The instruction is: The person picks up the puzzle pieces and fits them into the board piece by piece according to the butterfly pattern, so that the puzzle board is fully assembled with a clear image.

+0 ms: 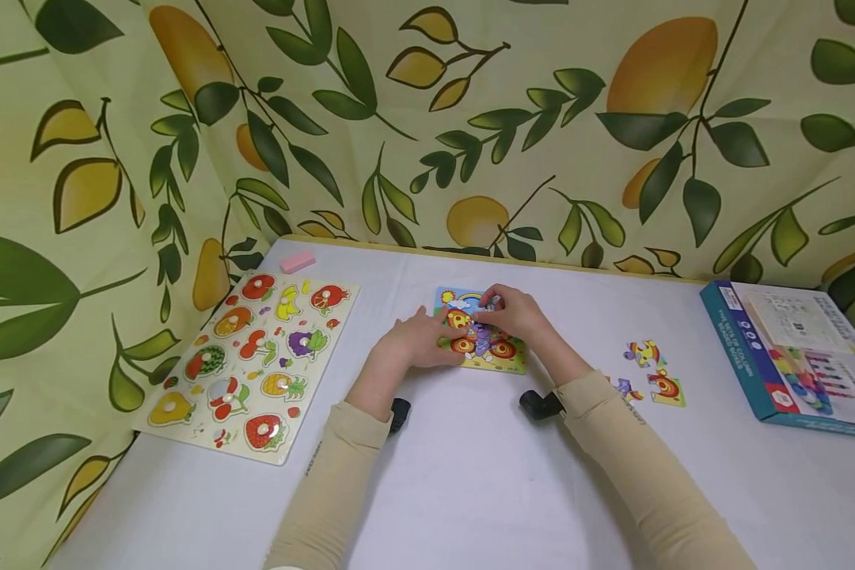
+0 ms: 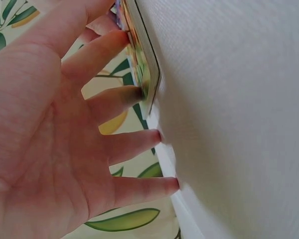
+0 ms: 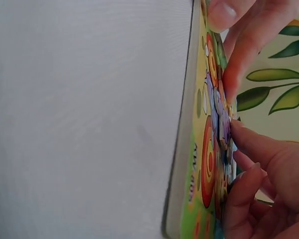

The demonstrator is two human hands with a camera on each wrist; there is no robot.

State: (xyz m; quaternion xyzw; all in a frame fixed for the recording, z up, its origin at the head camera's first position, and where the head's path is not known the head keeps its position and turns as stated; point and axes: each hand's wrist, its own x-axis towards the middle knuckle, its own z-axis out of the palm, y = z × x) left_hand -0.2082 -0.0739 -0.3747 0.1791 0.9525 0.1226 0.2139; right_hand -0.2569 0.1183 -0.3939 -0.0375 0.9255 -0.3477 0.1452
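Observation:
A butterfly jigsaw board (image 1: 514, 366) with bright printed pieces lies on the white table. Across its left part my left hand (image 1: 422, 339) rests with fingers spread, thumb and forefinger over the picture; in the left wrist view two fingertips (image 2: 170, 185) touch the tabletop beside the board's edge. Coming from the right, my right hand (image 1: 516, 315) pinches a jigsaw piece (image 3: 223, 133) against the board's upper middle; fingers partly hide it. Loose jigsaw pieces lie to the right: a yellow and purple one (image 1: 644, 353), a red-ringed one (image 1: 666, 389) and a purple one (image 1: 625, 388), partly behind the sleeve.
A wooden fruit peg puzzle (image 1: 245, 360) lies at the left, with a pink block (image 1: 298, 262) behind it. At the right sits a teal and white toy box (image 1: 798, 356). Leaf-patterned cloth (image 1: 513, 158) hangs behind the table. Black wrist devices (image 1: 540, 404) sit below the hands.

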